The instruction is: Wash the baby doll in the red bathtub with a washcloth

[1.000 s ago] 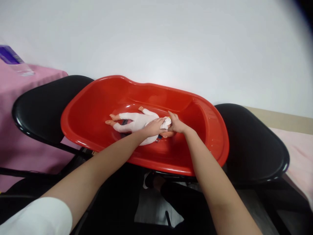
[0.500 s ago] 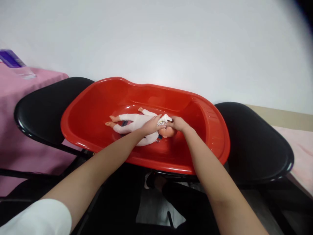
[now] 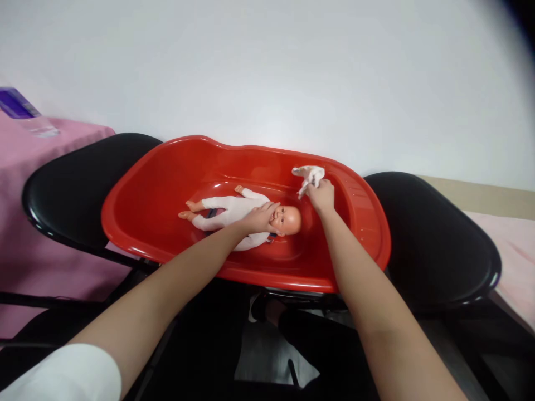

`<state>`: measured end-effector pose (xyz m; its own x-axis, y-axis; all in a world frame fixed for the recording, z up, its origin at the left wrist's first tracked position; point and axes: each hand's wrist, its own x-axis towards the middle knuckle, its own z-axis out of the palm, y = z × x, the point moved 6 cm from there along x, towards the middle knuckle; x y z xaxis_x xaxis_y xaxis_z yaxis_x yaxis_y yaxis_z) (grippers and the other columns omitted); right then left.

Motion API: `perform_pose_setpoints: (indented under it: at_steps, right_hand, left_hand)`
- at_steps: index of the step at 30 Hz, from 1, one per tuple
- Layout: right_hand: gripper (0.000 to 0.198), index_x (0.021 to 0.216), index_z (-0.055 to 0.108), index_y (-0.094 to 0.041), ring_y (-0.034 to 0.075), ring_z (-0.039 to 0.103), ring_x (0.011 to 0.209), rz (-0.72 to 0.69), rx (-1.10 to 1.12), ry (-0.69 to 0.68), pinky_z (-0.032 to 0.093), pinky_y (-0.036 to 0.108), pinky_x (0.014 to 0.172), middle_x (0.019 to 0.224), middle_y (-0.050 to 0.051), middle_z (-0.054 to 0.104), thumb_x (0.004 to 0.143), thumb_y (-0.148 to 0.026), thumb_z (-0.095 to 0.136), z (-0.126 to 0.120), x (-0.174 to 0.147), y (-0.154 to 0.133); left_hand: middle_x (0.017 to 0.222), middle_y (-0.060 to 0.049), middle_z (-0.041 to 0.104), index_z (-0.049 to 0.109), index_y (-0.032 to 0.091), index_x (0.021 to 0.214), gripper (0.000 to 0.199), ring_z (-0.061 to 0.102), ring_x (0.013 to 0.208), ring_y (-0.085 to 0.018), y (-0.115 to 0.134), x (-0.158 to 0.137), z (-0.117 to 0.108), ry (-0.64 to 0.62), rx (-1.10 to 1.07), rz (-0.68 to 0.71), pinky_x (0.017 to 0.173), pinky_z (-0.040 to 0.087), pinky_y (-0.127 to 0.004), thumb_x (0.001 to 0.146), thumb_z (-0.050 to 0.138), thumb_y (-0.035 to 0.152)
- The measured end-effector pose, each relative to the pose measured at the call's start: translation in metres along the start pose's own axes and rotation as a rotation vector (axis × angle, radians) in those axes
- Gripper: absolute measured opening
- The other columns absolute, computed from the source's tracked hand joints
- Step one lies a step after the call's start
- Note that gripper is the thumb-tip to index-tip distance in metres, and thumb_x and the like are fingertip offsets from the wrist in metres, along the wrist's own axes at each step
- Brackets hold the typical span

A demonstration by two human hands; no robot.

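A baby doll (image 3: 225,209) in a white suit lies on its back in a red baby bathtub (image 3: 251,153), its bare head (image 3: 290,220) toward the right. My left hand (image 3: 261,217) is on the doll's upper chest, thumb and fingers closed about the neck and chin. Above the tub's right end, apart from the doll, my right hand (image 3: 321,197) pinches a small white cloth (image 3: 310,175), which hangs crumpled from the fingers. The doll's near arm is partly covered by my left forearm.
Black padded stools (image 3: 83,189) stand at the tub's left and right. A clear bottle with a purple label (image 3: 19,104) lies on the pink-covered table (image 3: 83,131) at far left. A white wall (image 3: 267,67) rises right behind the tub.
My right hand has lifted the cloth off the doll's face and moved it up and to the right. The face now shows. My left hand stays on the doll.
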<state>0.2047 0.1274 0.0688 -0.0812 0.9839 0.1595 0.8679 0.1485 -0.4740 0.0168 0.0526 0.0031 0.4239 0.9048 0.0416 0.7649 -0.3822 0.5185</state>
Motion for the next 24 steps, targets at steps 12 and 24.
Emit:
perform_pose_setpoints:
  at_steps: [12, 24]
  right_hand:
    - [0.054, 0.128, 0.056, -0.017, 0.027, 0.063, 0.110, -0.071, 0.219, -0.520, 0.047, 0.035, 0.096, 0.127, 0.016, 0.064, 0.093, -0.057, 0.048, 0.076, -0.004, -0.006]
    - [0.049, 0.127, 0.062, -0.023, 0.021, 0.063, 0.113, -0.232, 0.359, -0.729, 0.046, 0.030, 0.101, 0.131, 0.006, 0.065, 0.093, -0.056, 0.052, 0.070, -0.019, -0.028]
  left_hand:
    - [0.138, -0.011, 0.053, 0.046, 0.024, 0.133, 0.076, 0.058, 0.112, -0.033, 0.013, -0.007, -0.009, 0.012, 0.065, -0.036, 0.094, 0.046, -0.042, 0.072, 0.077, 0.057]
    - [0.134, -0.011, 0.057, 0.045, 0.023, 0.137, 0.085, 0.060, 0.111, -0.030, 0.001, -0.004, -0.007, -0.006, 0.023, -0.087, 0.093, 0.048, -0.036, 0.068, 0.078, 0.060]
